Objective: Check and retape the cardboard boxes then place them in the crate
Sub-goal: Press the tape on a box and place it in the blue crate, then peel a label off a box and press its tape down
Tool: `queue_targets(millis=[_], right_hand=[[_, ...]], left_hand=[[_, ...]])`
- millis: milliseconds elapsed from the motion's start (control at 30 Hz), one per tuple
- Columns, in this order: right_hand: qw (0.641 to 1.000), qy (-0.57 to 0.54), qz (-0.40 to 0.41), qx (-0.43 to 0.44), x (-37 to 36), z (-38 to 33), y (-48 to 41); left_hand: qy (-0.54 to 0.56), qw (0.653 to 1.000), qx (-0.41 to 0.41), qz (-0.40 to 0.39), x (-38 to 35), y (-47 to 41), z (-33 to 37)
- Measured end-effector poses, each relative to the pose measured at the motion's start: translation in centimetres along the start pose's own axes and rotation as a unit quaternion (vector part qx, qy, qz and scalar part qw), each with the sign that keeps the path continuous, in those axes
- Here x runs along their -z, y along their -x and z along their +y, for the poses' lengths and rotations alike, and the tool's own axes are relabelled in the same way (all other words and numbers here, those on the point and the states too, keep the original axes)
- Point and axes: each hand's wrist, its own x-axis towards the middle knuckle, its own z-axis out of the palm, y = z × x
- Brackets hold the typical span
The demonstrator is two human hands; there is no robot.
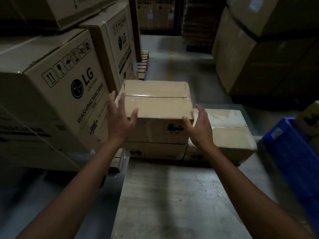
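A taped brown cardboard box (157,102) sits on top of a second box (155,150) at the far end of a metal table (172,195). Clear tape runs along its top seam. My left hand (119,118) lies against its left near corner, fingers spread, thumb on the top edge. At the right near corner is my right hand (198,126), fingers straight, thumb touching the corner. A third cardboard box (229,130) lies beside the stack on the right. The blue crate (293,152) stands at the table's right side.
Large LG washing machine cartons (57,94) are stacked close on the left. More big cartons (259,49) rise on the right. An aisle of grey floor (177,66) runs ahead between them, with wooden pallets at its left.
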Motion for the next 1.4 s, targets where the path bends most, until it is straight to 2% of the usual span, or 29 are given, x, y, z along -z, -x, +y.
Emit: queue_targets(millis=[67, 133, 400, 567, 733, 933, 1067, 1267, 1333, 1400], right_hand=[[0.994, 0.062, 0.013, 0.083, 1.2, -0.4, 0.8], [0.988, 0.095, 0.025, 0.12, 2.9, -0.6, 1.7], [0.975, 0.086, 0.138, 0.155, 14.1, 0.6, 7.7], [0.968, 0.076, 0.207, 0.121, 22.9, 3.3, 15.1], [0.954, 0.088, 0.274, 0.088, 31.3, 7.1, 24.1], [0.919, 0.107, 0.379, 0.017, 40.1, 12.9, 35.4], [0.895, 0.138, 0.42, -0.05, 45.1, 16.0, 42.9], [0.839, 0.136, 0.494, -0.185, 50.1, 20.2, 52.9], [0.815, 0.121, 0.521, -0.223, 51.5, 21.9, 55.7], [0.784, 0.088, 0.553, -0.268, 52.9, 23.6, 58.3]], left_hand=[[-0.014, 0.995, -0.102, -0.02, -0.4, 0.3, 2.5], [0.01, 0.987, -0.157, -0.039, -0.6, 1.0, 5.4], [0.104, 0.956, -0.273, -0.021, -1.4, 5.6, 17.7], [0.167, 0.931, -0.322, -0.042, -1.4, 11.6, 27.3], [0.246, 0.899, -0.346, -0.111, -1.7, 19.7, 36.8], [0.341, 0.833, -0.397, -0.182, -3.1, 30.2, 47.2], [0.379, 0.785, -0.435, -0.228, -4.3, 36.9, 53.5], [0.404, 0.713, -0.443, -0.363, -6.5, 47.8, 62.1], [0.401, 0.689, -0.426, -0.428, -8.1, 51.3, 64.4], [0.402, 0.662, -0.375, -0.509, -9.7, 54.3, 66.8]])
